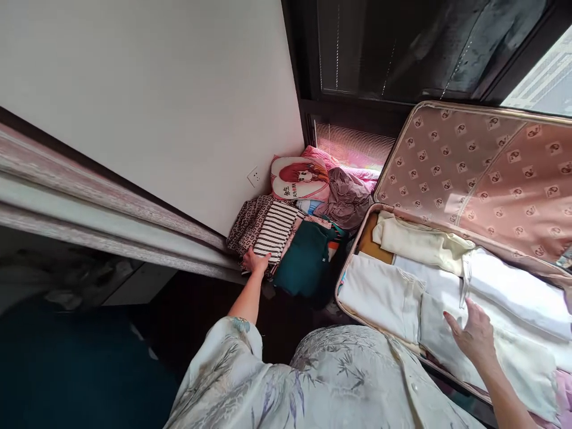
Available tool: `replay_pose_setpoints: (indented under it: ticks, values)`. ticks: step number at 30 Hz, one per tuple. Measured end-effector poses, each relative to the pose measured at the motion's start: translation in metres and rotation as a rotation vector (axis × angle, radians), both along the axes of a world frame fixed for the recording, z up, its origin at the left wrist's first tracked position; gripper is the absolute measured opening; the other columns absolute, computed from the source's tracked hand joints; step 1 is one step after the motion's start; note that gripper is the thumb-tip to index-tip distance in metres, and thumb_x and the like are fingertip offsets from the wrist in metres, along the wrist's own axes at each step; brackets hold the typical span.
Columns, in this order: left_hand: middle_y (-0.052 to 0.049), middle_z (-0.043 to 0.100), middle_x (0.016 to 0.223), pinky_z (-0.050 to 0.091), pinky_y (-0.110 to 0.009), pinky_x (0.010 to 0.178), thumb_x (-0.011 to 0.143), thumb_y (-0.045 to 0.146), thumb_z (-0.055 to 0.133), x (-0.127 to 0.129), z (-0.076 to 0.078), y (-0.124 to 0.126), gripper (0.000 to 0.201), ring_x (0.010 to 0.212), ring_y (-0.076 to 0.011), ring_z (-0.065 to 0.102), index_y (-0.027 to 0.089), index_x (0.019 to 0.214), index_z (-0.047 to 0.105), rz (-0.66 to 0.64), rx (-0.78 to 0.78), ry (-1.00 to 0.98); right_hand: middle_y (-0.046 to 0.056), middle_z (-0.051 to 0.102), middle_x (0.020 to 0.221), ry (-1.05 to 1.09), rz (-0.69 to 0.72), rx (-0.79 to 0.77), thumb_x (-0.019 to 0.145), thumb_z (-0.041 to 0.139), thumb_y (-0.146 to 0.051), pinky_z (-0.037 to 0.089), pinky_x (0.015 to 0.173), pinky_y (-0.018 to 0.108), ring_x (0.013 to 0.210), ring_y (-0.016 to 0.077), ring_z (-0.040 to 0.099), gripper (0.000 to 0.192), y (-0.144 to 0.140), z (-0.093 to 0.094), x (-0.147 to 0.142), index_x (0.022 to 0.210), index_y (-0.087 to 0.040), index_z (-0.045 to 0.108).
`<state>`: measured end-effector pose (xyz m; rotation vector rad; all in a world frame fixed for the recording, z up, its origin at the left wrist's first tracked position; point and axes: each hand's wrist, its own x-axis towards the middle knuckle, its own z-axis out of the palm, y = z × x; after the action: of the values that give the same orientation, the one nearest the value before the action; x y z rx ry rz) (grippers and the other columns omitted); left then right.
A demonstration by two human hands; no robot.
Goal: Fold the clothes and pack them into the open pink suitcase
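Left hand (255,261) reaches to the striped top (276,232) on the pile by the wall, fingers curled onto its edge; right hand (474,335), fingers spread, steadies white clothes (384,295) in the open suitcase (482,173).

White wall (156,89) with socket (254,176), dark window frame (308,89), daylight at the corner, dark floor (192,310).

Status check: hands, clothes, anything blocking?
Left hand on striped folded garment in the pile. Right hand flat on white clothes in open suitcase. Nothing blocking.
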<state>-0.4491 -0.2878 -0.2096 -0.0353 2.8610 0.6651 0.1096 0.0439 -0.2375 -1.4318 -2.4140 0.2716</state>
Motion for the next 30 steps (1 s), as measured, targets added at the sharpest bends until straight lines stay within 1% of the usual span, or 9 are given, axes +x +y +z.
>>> replay_pose_setpoints:
  ticks: [3,7,9,15,18,20,24,28,30]
  values:
    - [-0.021,0.051,0.144,0.044,-0.052,0.105,0.083,0.036,0.081,-0.026,-0.017,-0.006,0.071,0.131,-0.0387,0.051,0.014,0.142,0.047,0.072,-0.078,-0.046,0.026,0.06,0.126,0.03,0.073,-0.007,0.089,0.042,-0.064,0.046,0.105,0.062,0.126,0.0433,0.054,0.078,-0.007,0.0,-0.022,0.142,-0.008,0.049]
    - [-0.025,0.048,0.147,0.039,-0.054,0.107,0.083,0.036,0.077,-0.044,-0.027,-0.003,0.048,0.137,-0.0445,0.043,0.012,0.12,0.058,0.005,-0.134,0.045,0.023,0.057,0.132,0.048,0.056,-0.092,0.09,0.043,-0.058,0.046,0.108,0.056,0.128,0.0383,0.053,0.065,-0.025,0.004,-0.048,0.138,-0.015,0.052]
    - [-0.027,0.055,0.139,0.043,-0.054,0.103,0.08,0.032,0.079,-0.05,-0.024,0.0,0.044,0.132,-0.0447,0.049,0.011,0.114,0.059,-0.056,-0.093,-0.013,0.022,0.055,0.134,0.072,0.036,-0.143,0.089,0.044,-0.056,0.05,0.103,0.055,0.12,0.0358,0.059,0.061,-0.033,0.005,-0.058,0.135,-0.017,0.055]
    - [-0.021,0.073,0.107,0.05,-0.049,0.097,0.065,0.012,0.083,-0.067,0.009,0.016,0.027,0.122,-0.0428,0.061,0.013,0.085,0.065,-0.019,0.331,-0.273,0.019,0.06,0.128,0.125,0.054,-0.271,0.086,0.046,-0.054,0.058,0.087,0.049,0.094,0.0276,0.067,0.054,-0.04,0.004,-0.079,0.124,-0.019,0.061]
    - [-0.012,0.076,0.09,0.057,-0.039,0.084,0.071,0.016,0.078,-0.074,0.035,0.025,0.02,0.099,-0.0304,0.072,0.013,0.088,0.068,-0.03,0.47,-0.315,0.017,0.063,0.123,0.158,0.082,-0.285,0.085,0.048,-0.055,0.059,0.086,0.047,0.087,0.0245,0.069,0.051,-0.039,0.011,-0.086,0.119,-0.02,0.064]
    - [-0.008,0.076,0.084,0.06,-0.036,0.077,0.073,0.019,0.077,-0.075,0.06,0.03,0.026,0.085,-0.0239,0.073,0.012,0.097,0.068,-0.001,0.66,-0.347,0.015,0.064,0.121,0.199,0.091,-0.304,0.085,0.05,-0.057,0.059,0.084,0.045,0.084,0.0234,0.071,0.051,-0.039,0.02,-0.091,0.118,-0.021,0.065]
    - [-0.005,0.075,0.082,0.063,-0.035,0.066,0.069,0.02,0.079,-0.059,0.13,0.035,0.035,0.069,-0.0191,0.072,0.013,0.101,0.069,0.03,1.128,-0.442,0.012,0.068,0.113,0.316,0.099,-0.417,0.084,0.055,-0.062,0.061,0.079,0.041,0.084,0.0235,0.073,0.051,-0.043,0.044,-0.107,0.115,-0.023,0.067]
    - [-0.003,0.077,0.09,0.066,-0.037,0.07,0.077,0.024,0.076,-0.016,0.207,0.04,0.031,0.082,-0.0218,0.075,0.017,0.106,0.07,-0.098,1.328,-0.488,0.014,0.071,0.116,0.455,0.129,-0.66,0.078,0.066,-0.07,0.062,0.081,0.044,0.091,0.027,0.074,0.061,-0.06,0.069,-0.139,0.116,-0.023,0.068]
    - [-0.003,0.077,0.096,0.066,-0.041,0.078,0.085,0.03,0.071,0.012,0.233,0.046,0.03,0.099,-0.0256,0.074,0.019,0.113,0.069,-0.156,1.387,-0.527,0.016,0.071,0.122,0.53,0.152,-0.866,0.073,0.072,-0.074,0.061,0.087,0.047,0.1,0.0294,0.073,0.071,-0.075,0.08,-0.161,0.12,-0.021,0.067]
